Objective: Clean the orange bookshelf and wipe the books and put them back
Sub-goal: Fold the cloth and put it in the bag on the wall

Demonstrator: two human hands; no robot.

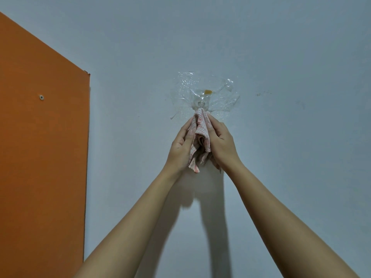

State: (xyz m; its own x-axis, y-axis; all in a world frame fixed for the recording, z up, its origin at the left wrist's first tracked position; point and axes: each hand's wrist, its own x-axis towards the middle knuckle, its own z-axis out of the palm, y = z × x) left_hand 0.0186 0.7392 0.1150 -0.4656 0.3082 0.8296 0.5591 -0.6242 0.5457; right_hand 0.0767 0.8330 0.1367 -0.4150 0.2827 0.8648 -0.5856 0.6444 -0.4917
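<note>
A: Where is the cloth point(201, 129) now?

B: Its top end touches the clear hook point(200, 103) on the wall point(281, 57). The rest hangs down between the two hands. The left grip point(180, 147) pinches one side of it, and the right grip point(220, 143) is closed around the other side.

A: And the orange bookshelf point(40, 137)?

B: Only its side panel shows, at the left, well apart from the hands. No book is in view.

A: Is the person hanging the cloth or taking it off?

B: One cannot tell. In both cases the hook seems to be held only by wrinkled clear tape point(220, 91). It is probably best to lift the top of the cloth gently along the hook and not to pull downward. A hard pull could tear the tape from the wall.
</note>
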